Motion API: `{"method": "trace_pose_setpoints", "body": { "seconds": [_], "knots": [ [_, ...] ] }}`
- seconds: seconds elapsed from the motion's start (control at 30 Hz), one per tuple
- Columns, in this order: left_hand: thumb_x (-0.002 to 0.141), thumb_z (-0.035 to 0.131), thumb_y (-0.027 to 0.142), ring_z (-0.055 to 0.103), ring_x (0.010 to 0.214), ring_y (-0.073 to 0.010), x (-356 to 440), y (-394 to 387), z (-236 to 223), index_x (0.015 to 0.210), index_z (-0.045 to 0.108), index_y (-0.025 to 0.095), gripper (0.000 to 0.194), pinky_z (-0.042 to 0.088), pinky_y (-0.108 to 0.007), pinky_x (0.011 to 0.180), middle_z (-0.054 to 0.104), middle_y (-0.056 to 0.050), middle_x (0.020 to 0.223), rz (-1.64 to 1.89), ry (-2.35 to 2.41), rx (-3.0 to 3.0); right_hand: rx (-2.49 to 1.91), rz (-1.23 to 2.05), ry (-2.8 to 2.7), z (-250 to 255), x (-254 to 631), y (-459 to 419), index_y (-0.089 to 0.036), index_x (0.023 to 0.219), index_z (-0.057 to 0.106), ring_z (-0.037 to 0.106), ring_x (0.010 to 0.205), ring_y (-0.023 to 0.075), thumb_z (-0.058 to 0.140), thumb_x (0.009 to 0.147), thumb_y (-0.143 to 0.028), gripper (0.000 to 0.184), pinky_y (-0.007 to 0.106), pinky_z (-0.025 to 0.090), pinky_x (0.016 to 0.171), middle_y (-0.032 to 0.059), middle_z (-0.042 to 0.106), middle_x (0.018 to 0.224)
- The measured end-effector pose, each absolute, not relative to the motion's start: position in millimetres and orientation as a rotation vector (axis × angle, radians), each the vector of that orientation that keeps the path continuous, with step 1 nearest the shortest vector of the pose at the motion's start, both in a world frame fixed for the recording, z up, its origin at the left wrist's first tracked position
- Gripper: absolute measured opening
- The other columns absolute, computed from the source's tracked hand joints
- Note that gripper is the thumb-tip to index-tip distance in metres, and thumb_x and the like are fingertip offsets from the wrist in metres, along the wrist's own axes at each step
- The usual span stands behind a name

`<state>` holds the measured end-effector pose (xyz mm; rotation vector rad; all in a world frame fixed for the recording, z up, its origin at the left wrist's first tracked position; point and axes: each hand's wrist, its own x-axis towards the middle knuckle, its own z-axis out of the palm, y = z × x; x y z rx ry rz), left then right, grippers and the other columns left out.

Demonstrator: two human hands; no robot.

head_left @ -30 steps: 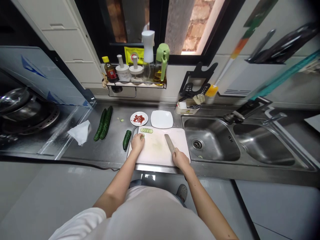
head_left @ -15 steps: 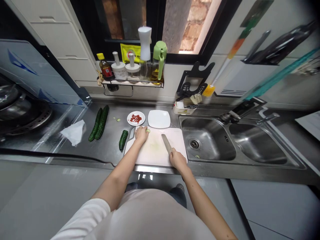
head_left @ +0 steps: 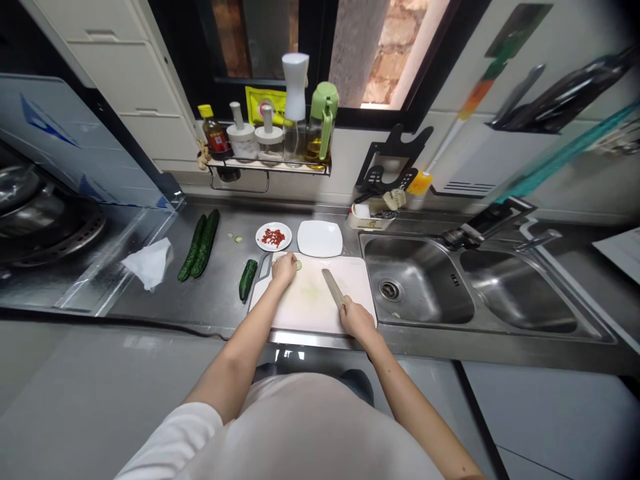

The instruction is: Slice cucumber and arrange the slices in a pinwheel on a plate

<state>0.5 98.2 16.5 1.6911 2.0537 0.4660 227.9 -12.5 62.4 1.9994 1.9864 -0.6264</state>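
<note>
My left hand rests at the upper left of the white cutting board, its fingers closed around a piece of cucumber. Only the pale, green-rimmed cut face of that piece shows past the fingertips; the hand covers the rest. In my right hand is the handle of a kitchen knife, its blade pointing up and left over the board, apart from the cucumber. A short cut length of cucumber lies just left of the board.
Two whole cucumbers lie farther left, near a crumpled white cloth or tissue. Behind the board stand a small plate of chopped red pieces and a white plate. A double sink adjoins on the right.
The view has shifted slightly. My left hand has barely moved, and the cut face by its fingertips sits a little lower. The knife and right hand stay in place.
</note>
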Motion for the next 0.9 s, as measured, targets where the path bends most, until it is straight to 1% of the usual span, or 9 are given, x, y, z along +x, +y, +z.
{"method": "trace_pose_setpoints", "body": {
  "seconds": [0.17, 0.27, 0.33, 0.47, 0.73, 0.9],
  "knots": [
    [0.081, 0.055, 0.018, 0.062, 0.086, -0.0161, -1.4, 85.6, 13.4, 0.095, 0.066, 0.023, 0.019, 0.044, -0.026, 0.077, 0.07, -0.001, 0.09, 0.585, 1.977, 1.514, 1.979, -0.636, 1.979, 64.3, 225.5, -10.4, -0.019, 0.117, 0.049, 0.065, 0.098, 0.0243, 0.031, 0.097, -0.029, 0.028, 0.031, 0.042, 0.075, 0.0135, 0.068, 0.105],
    [0.078, 0.057, 0.018, 0.062, 0.078, -0.0149, 2.0, 72.3, 10.0, 0.095, 0.068, 0.021, 0.02, 0.044, -0.024, 0.07, 0.069, 0.0, 0.082, 0.627, 1.923, 1.458, 1.967, -0.627, 1.987, 65.9, 224.0, -10.4, -0.019, 0.118, 0.048, 0.065, 0.098, 0.024, 0.03, 0.097, -0.028, 0.029, 0.031, 0.042, 0.075, 0.0134, 0.068, 0.104],
    [0.077, 0.058, 0.017, 0.062, 0.076, -0.0143, 5.9, 63.1, 8.4, 0.094, 0.069, 0.02, 0.02, 0.044, -0.023, 0.069, 0.069, 0.0, 0.079, 0.628, 1.894, 1.443, 1.957, -0.627, 1.975, 67.1, 223.3, -10.4, -0.019, 0.119, 0.048, 0.065, 0.098, 0.0236, 0.03, 0.098, -0.027, 0.029, 0.031, 0.042, 0.075, 0.0133, 0.068, 0.104],
    [0.077, 0.057, 0.014, 0.063, 0.078, -0.0142, 13.3, 49.5, 6.8, 0.093, 0.07, 0.019, 0.021, 0.046, -0.023, 0.071, 0.071, -0.001, 0.082, 0.605, 1.85, 1.46, 1.938, -0.644, 1.967, 68.2, 223.3, -9.1, -0.019, 0.12, 0.048, 0.064, 0.099, 0.0233, 0.03, 0.098, -0.029, 0.03, 0.03, 0.042, 0.076, 0.0133, 0.068, 0.106],
    [0.082, 0.053, 0.015, 0.064, 0.092, -0.019, 17.1, 40.7, 7.2, 0.094, 0.072, 0.02, 0.022, 0.047, -0.029, 0.083, 0.072, -0.005, 0.095, 0.546, 1.839, 1.629, 1.945, -0.7, 1.991, 64.8, 229.5, -5.2, -0.02, 0.119, 0.048, 0.064, 0.098, 0.0236, 0.029, 0.098, -0.03, 0.031, 0.03, 0.041, 0.074, 0.0129, 0.067, 0.108],
    [0.083, 0.053, 0.014, 0.063, 0.092, -0.0191, 17.4, 42.5, 3.7, 0.098, 0.069, 0.018, 0.023, 0.047, -0.029, 0.082, 0.07, -0.006, 0.096, 0.527, 1.906, 1.688, 1.937, -0.698, 2.004, 67.5, 233.8, -7.4, -0.02, 0.118, 0.049, 0.064, 0.099, 0.0223, 0.031, 0.099, -0.032, 0.029, 0.028, 0.04, 0.073, 0.0126, 0.067, 0.109]
  ]
}}
